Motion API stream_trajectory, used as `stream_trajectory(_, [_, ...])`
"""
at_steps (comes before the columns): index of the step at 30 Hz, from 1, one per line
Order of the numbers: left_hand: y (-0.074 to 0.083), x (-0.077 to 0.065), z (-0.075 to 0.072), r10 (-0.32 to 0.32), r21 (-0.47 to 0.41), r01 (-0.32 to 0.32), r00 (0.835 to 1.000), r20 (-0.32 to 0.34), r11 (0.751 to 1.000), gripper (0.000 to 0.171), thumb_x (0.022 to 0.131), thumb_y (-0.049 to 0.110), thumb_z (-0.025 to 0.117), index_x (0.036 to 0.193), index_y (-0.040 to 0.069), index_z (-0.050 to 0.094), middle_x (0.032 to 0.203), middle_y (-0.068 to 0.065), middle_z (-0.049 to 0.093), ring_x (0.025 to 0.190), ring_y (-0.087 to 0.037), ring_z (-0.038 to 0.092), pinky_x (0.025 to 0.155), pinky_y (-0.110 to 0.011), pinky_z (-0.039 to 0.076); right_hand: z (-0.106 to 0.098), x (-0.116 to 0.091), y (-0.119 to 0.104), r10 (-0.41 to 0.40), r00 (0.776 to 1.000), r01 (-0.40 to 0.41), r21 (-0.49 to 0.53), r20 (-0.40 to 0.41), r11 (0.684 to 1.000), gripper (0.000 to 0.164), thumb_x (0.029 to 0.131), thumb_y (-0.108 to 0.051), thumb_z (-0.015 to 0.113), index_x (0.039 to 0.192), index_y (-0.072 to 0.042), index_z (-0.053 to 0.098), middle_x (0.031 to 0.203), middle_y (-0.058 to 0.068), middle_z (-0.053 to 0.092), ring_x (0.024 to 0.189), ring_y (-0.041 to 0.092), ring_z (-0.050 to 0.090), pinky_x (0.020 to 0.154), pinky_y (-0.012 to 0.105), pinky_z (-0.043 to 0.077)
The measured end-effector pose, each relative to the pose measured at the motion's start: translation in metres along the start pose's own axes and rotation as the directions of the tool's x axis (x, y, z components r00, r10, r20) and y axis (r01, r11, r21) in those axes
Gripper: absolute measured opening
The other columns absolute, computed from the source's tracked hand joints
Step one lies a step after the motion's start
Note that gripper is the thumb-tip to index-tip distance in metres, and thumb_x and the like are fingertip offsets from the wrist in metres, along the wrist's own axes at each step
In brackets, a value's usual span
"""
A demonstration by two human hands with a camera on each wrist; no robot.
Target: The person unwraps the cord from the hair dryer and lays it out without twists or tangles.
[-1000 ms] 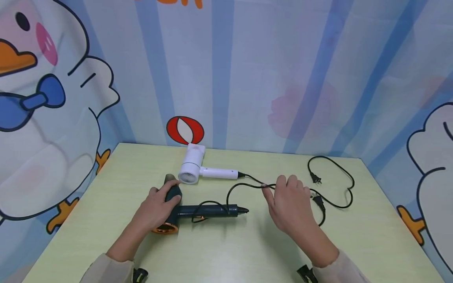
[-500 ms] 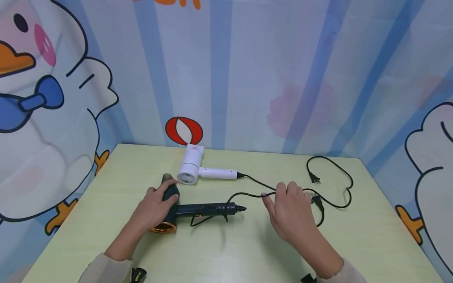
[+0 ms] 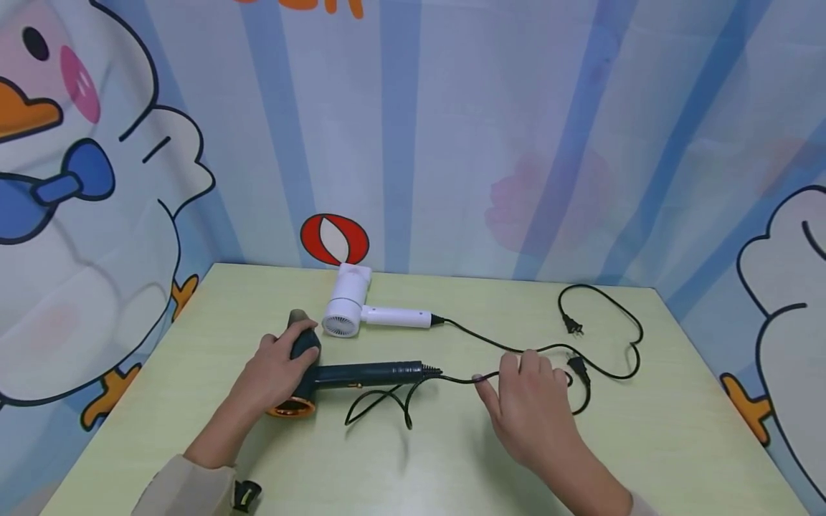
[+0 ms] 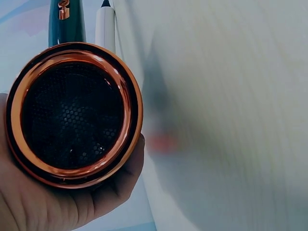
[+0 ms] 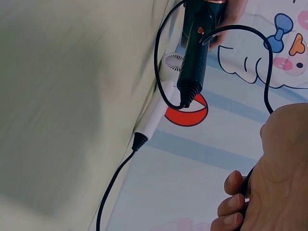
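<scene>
My left hand (image 3: 274, 373) grips the barrel of a dark green hair dryer (image 3: 368, 374) with a copper rim. Its handle points right. In the left wrist view the copper-rimmed grille (image 4: 72, 115) faces the camera, with fingers wrapped round beneath it. On the right, my right hand (image 3: 532, 408) holds that dryer's black cord (image 3: 457, 380) with curled fingers, which also show in the right wrist view. Between handle and hand, part of the cord hangs in a loose loop below the handle. A black plug (image 3: 577, 368) shows just beyond the right hand.
Behind the dark dryer a white hair dryer (image 3: 396, 317) lies on the pale wooden table (image 3: 697, 430). Its black cord runs right, behind my right hand, into a loop with another plug (image 3: 572, 325). A printed curtain (image 3: 452, 143) stands along the table's back edge.
The cord loop that lay across the dark dryer's handle has slipped off and hangs below it. The dryer has shifted slightly left and up; my right hand has come lower with the cord.
</scene>
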State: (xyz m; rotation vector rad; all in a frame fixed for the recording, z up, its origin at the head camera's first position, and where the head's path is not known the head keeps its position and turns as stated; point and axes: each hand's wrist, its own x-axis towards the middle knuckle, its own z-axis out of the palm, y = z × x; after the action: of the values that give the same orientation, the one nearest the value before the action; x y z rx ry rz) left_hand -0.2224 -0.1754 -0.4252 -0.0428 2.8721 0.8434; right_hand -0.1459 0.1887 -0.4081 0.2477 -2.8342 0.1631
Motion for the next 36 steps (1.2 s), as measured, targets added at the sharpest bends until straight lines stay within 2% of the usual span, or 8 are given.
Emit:
stream_trajectory(10, [-0.003,0.001,-0.002,0.005,-0.001,-0.005,1.000,0.002,1.000,0.055,0.104,0.045,0.046,0.155,0.028,0.035,0.139,-0.032,0.039,0.106,-0.044,0.054,0.075,-0.050,0.052,0.003,-0.015,-0.003,-0.065,0.997,0.067,-0.036,0.048,0.997,0.046,0.101,-0.049,0.055,0.080,-0.011,0.041,0.076,0.005,0.032,0.069,0.024,0.031,0.068,0.039,0.024])
stream_trajectory(22, [-0.004,0.000,-0.002,0.001,-0.002,-0.001,1.000,0.000,1.000,0.055,0.104,0.044,0.046,0.155,0.028,0.036,0.138,-0.033,0.040,0.104,-0.043,0.055,0.074,-0.048,0.051,0.005,-0.021,-0.003,-0.108,0.994,0.109,-0.035,0.022,0.993,0.048,0.100,-0.053,0.055,0.079,-0.012,0.040,0.075,0.003,0.032,0.070,0.023,0.032,0.067,0.038,0.025])
stream_trajectory(33, [-0.009,0.000,-0.003,0.013,-0.010,-0.013,1.000,-0.003,1.000,0.055,0.105,0.045,0.045,0.156,0.028,0.035,0.138,-0.033,0.039,0.104,-0.043,0.055,0.073,-0.048,0.050,0.004,-0.034,0.004,-0.146,0.984,0.148,-0.014,0.100,0.989,0.049,0.097,-0.057,0.058,0.080,-0.014,0.041,0.077,0.001,0.030,0.070,0.019,0.031,0.066,0.036,0.024])
stream_trajectory(36, [-0.011,0.000,-0.003,0.012,-0.013,-0.012,1.000,-0.004,1.000,0.055,0.105,0.045,0.045,0.156,0.028,0.035,0.138,-0.033,0.039,0.104,-0.043,0.056,0.073,-0.047,0.050,0.003,-0.039,0.007,-0.152,0.976,0.152,0.017,0.155,0.988,0.045,0.096,-0.053,0.061,0.081,-0.015,0.043,0.077,-0.001,0.031,0.069,0.017,0.030,0.067,0.035,0.025])
